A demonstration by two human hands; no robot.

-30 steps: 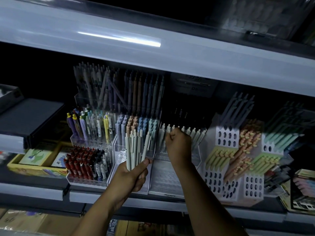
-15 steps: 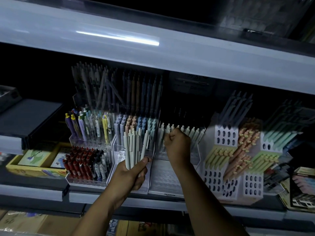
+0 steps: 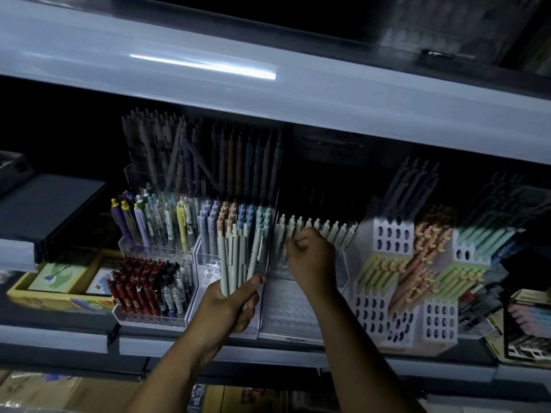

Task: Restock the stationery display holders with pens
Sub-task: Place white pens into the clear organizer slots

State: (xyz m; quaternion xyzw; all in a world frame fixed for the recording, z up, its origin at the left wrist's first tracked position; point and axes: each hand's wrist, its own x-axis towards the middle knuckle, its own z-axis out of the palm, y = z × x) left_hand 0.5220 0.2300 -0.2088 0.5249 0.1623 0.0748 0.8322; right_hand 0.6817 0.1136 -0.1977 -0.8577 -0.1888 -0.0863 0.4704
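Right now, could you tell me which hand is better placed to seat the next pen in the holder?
Right. The right hand is at the row of pale green pens, fingers pinching one top; the left hand is occupied, gripping the bundle of spare pens.

left grip (image 3: pixel 229 302) and right grip (image 3: pixel 313 257) — bare, forearms (image 3: pixel 357 353) bare too

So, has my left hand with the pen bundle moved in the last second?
No. The left hand grips the pale pen bundle in the same place as before, just right of the red pens.
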